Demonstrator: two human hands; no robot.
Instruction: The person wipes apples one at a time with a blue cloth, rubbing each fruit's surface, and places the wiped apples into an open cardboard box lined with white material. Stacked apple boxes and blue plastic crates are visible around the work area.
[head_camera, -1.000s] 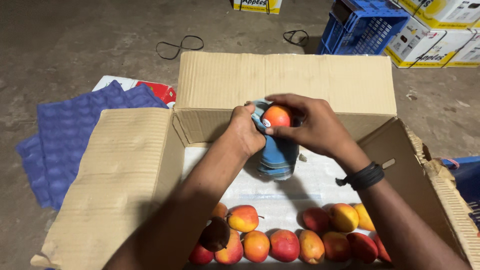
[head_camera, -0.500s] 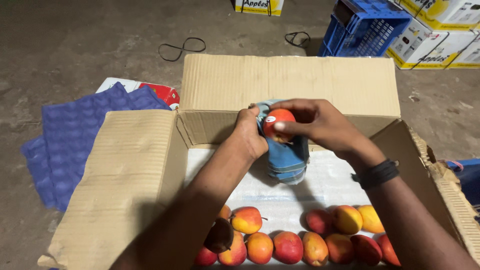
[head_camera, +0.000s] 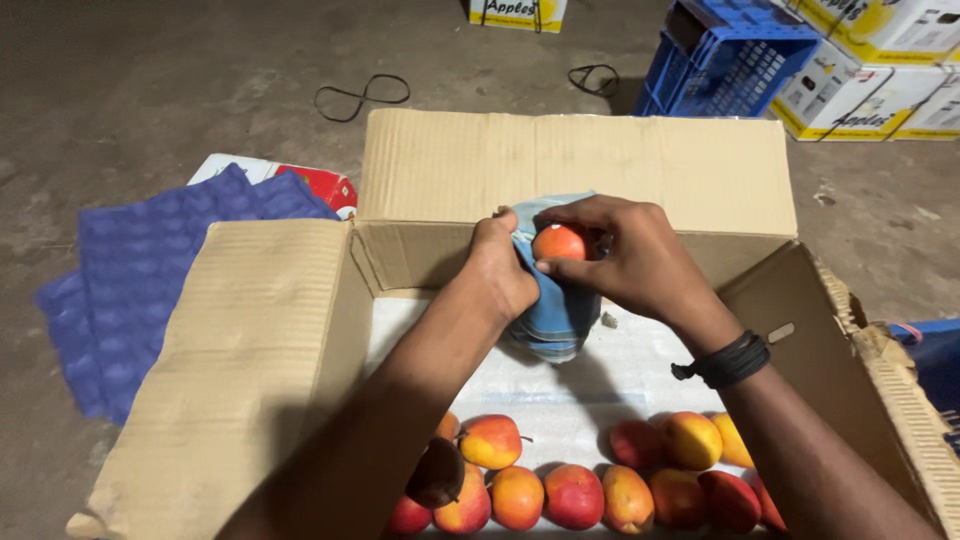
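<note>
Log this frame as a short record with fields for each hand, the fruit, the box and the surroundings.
left hand: left hand grips a blue cloth under the fruit
right hand: right hand holds a red-orange apple against the cloth; black wristband
fruit in box: row of red and yellow apples along the near edge
box: open cardboard box, white liner
surroundings: purple fruit trays on the floor at left, blue crate at the back

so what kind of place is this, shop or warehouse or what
Probably a fruit packing shed or storeroom. A bare concrete floor, an open cardboard box with red-yellow fruit in it, a blue plastic crate and stacked printed cartons all suggest that.
</note>
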